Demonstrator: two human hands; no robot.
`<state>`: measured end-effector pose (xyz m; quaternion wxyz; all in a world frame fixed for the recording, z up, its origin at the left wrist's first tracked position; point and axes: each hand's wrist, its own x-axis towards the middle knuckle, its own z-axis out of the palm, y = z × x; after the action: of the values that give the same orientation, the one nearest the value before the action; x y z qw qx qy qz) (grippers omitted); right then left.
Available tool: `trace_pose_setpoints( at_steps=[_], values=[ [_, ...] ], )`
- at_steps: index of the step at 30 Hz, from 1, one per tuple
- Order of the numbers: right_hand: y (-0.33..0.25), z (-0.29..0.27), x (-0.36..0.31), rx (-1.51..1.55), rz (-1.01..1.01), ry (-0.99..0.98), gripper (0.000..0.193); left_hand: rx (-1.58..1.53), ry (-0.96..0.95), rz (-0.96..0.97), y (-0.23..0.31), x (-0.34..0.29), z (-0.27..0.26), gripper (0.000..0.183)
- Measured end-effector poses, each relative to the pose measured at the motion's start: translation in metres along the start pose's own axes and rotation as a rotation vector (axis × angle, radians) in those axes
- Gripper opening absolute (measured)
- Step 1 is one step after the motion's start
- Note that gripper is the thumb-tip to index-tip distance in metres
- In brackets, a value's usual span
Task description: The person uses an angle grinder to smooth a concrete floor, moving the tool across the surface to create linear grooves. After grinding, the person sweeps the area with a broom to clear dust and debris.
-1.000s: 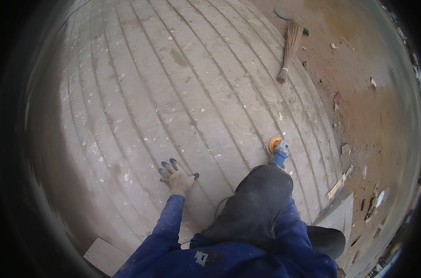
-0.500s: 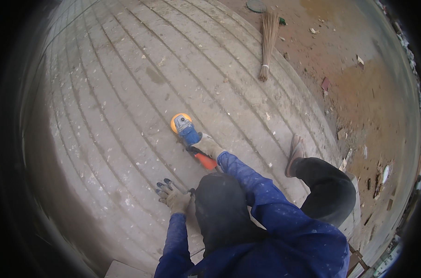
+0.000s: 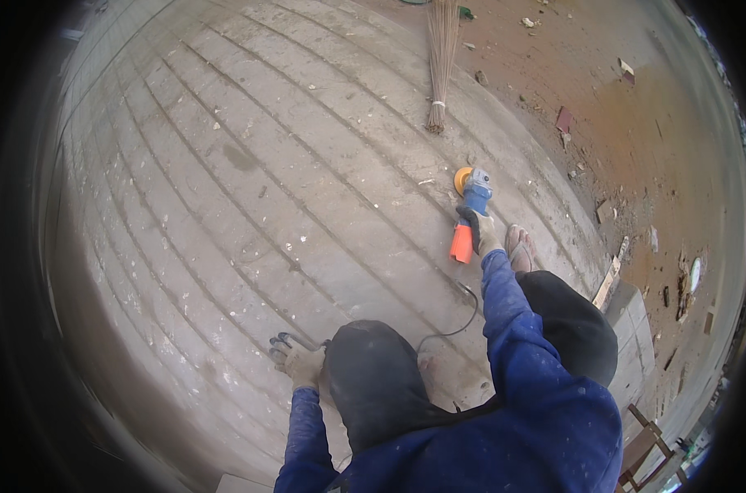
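Right hand (image 3: pixel 481 228) clasps the grinder (image 3: pixel 470 212), disc on the slab (image 3: pixel 250 205) near a broom (image 3: pixel 440 62) — left hand (image 3: pixel 300 361), holding nothing, rests flat on the slab, propping the crouch.

prob. outdoor bldg site: grooved concrete slab (image 3: pixel 250 189), red dirt (image 3: pixel 635 115) w/ rubble, broom (image 3: pixel 440 57), angle grinder (image 3: pixel 470 215).

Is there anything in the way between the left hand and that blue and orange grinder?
Yes. The person's bent knee sits between the left hand, pressed flat on the concrete floor, and the grinder. The right hand already has its grip on the grinder, with nothing between them.
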<state>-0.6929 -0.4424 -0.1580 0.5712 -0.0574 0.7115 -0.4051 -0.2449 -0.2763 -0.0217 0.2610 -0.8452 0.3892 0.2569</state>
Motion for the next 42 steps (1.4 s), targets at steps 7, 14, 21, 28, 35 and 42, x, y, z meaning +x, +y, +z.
trace_pose_setpoints(
  at_steps=[7, 14, 21, 28, 35, 42],
  values=[
    [0.001, 0.010, 0.015, 0.079, -0.080, -0.015, 0.042, -0.025, -0.002, -0.040, 0.101, 0.018, -0.022, 0.134],
    [-0.017, 0.148, -0.007, -0.171, 0.044, -0.289, 0.043, 0.083, 0.035, -0.175, 0.112, 0.030, -0.007, 0.136],
    [-0.011, 0.271, -0.048, -0.723, -0.192, -0.458, 0.053, 0.198, 0.063, -0.275, 0.112, 0.049, 0.015, 0.119],
    [-0.025, 0.222, 0.011, -0.470, -0.109, -0.440, 0.050, 0.179, 0.056, -0.244, 0.110, 0.046, 0.010, 0.105],
    [-0.014, 0.067, 0.032, -0.034, 0.002, -0.058, 0.041, 0.270, 0.162, -0.262, 0.101, 0.060, 0.032, 0.084],
    [-0.025, -0.075, 0.070, 0.053, 0.046, 0.249, 0.038, 0.287, 0.186, -0.212, 0.101, 0.055, 0.030, 0.126]
  ],
)
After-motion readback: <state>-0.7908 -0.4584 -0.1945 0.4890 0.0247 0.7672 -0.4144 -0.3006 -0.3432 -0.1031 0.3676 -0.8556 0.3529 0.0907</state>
